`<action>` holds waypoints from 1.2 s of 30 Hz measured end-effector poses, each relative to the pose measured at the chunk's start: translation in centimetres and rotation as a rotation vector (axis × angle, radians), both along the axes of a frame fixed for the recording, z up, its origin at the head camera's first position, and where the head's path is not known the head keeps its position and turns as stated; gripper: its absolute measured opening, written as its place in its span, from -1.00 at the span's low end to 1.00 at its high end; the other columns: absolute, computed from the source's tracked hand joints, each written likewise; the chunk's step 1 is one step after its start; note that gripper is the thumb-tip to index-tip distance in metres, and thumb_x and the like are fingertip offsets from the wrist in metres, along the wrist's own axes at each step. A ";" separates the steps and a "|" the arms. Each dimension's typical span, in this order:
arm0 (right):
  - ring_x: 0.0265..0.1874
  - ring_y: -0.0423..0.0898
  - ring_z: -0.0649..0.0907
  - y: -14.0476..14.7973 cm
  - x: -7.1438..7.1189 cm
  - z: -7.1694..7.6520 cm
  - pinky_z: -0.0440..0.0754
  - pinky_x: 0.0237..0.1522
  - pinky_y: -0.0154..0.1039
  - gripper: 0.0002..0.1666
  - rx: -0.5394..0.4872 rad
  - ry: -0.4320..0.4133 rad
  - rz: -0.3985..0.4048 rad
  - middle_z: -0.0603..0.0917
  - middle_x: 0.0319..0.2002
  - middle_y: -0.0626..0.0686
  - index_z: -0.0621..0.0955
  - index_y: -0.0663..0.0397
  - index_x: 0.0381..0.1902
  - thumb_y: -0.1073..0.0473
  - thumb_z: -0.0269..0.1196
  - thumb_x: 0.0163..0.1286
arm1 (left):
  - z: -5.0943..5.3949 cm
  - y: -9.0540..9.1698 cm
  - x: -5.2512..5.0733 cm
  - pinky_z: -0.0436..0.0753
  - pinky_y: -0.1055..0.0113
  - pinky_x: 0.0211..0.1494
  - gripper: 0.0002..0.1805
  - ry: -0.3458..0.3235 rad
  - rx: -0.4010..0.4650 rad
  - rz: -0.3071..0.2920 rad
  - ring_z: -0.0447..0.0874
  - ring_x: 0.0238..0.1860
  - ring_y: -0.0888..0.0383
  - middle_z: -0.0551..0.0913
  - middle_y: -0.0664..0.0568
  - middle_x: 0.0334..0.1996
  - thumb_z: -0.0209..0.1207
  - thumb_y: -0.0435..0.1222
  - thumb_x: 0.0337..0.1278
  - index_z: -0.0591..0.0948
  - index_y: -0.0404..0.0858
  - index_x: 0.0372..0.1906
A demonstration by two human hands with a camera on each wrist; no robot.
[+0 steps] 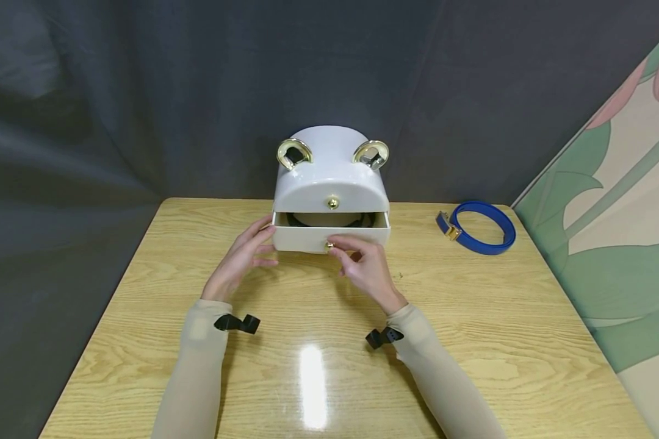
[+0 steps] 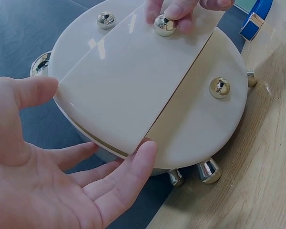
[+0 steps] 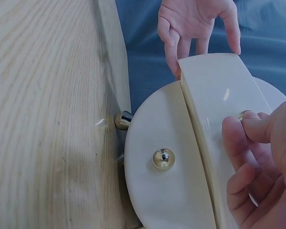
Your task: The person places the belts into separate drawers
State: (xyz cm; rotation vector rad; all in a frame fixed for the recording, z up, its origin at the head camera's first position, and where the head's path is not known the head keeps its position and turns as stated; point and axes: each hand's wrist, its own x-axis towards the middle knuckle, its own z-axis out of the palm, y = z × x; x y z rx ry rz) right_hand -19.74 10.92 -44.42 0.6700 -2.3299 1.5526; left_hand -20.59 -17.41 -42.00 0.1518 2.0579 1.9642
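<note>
A white rounded box (image 1: 329, 146) with gold ring-shaped parts on top stands at the table's back, its middle drawer (image 1: 299, 239) partly pulled out. Inside the drawer lies something dark and curved (image 1: 362, 221). My right hand (image 1: 367, 268) pinches the drawer's gold knob (image 2: 165, 25) between thumb and fingers. At the drawer's left end is my left hand (image 1: 236, 262), thumb and fingertips touching its side edges, fingers extended, as the left wrist view (image 2: 76, 176) shows. Another gold knob (image 3: 163, 159) sits on the lower section, and one more (image 1: 332, 202) on the upper section.
A coiled blue belt (image 1: 484, 247) with a gold buckle lies on the wooden table (image 1: 252, 378) to the right of the box. Dark cloth (image 1: 329, 61) hangs behind the table. A panel with a floral pattern (image 1: 637, 244) stands along the right side.
</note>
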 end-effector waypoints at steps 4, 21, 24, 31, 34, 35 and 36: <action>-0.72 -0.30 0.64 0.0 -0.1 0.0 0.60 -0.65 -0.37 -0.73 -0.006 -0.003 -0.008 0.88 -0.12 0.15 0.82 0.10 0.07 0.30 0.43 0.45 | 0.0 0.0 -0.1 0.75 0.22 0.15 -0.24 -0.003 -0.001 0.001 0.49 0.43 -0.27 0.36 -0.26 0.55 -0.09 0.08 0.71 0.04 -0.09 0.75; -0.72 -0.40 0.58 -0.5 -0.2 0.9 0.57 -0.64 -0.46 -0.70 -0.036 -0.065 -0.038 0.84 -0.10 0.34 0.77 0.33 0.07 0.50 0.37 0.41 | -0.1 0.2 -0.3 0.69 -0.03 0.31 -0.24 0.012 -0.026 0.015 0.43 0.50 -0.30 0.30 -0.22 0.61 -0.06 0.10 0.69 0.06 -0.07 0.75; -0.72 -0.40 0.58 -0.6 -0.1 1.0 0.57 -0.63 -0.47 -0.70 -0.043 -0.079 -0.043 0.84 -0.10 0.35 0.77 0.34 0.06 0.51 0.36 0.40 | -0.2 0.4 -0.3 0.63 -0.16 0.38 -0.25 0.022 -0.044 0.042 0.44 0.48 -0.28 0.32 -0.23 0.60 -0.05 0.09 0.69 0.10 -0.08 0.74; -0.72 -0.32 0.61 -0.6 -0.8 0.2 0.60 -0.63 -0.43 -0.69 -0.043 -0.068 -0.041 0.85 -0.06 0.29 0.78 0.25 0.11 0.43 0.38 0.43 | -0.5 0.9 -0.5 0.47 -0.29 0.50 -0.24 0.063 -0.024 0.105 0.41 0.52 -0.24 0.34 -0.24 0.58 -0.08 0.13 0.69 0.13 -0.15 0.72; -0.72 -0.26 0.63 -0.5 -1.0 0.0 0.62 -0.63 -0.40 -0.68 -0.047 -0.055 -0.035 0.85 -0.06 0.26 0.79 0.19 0.11 0.39 0.41 0.43 | -0.8 1.1 -0.7 0.42 -0.29 0.55 -0.21 0.083 -0.022 0.115 0.32 0.59 -0.26 0.26 -0.22 0.63 -0.12 0.17 0.68 0.09 -0.15 0.73; -0.72 -0.24 0.64 -0.5 -1.0 0.0 0.63 -0.63 -0.39 -0.68 -0.048 -0.053 -0.032 0.86 -0.06 0.25 0.79 0.18 0.11 0.38 0.41 0.43 | -0.8 1.2 -0.8 0.41 -0.29 0.55 -0.21 0.087 -0.024 0.116 0.30 0.60 -0.26 0.24 -0.21 0.65 -0.14 0.18 0.68 0.08 -0.13 0.74; -0.72 -0.23 0.64 -0.5 -1.0 -0.1 0.63 -0.63 -0.38 -0.68 -0.048 -0.052 -0.031 0.86 -0.07 0.23 0.79 0.16 0.11 0.37 0.42 0.43 | -0.9 1.2 -0.9 0.40 -0.29 0.56 -0.20 0.090 -0.024 0.114 0.27 0.62 -0.27 0.21 -0.20 0.66 -0.16 0.20 0.68 0.06 -0.11 0.75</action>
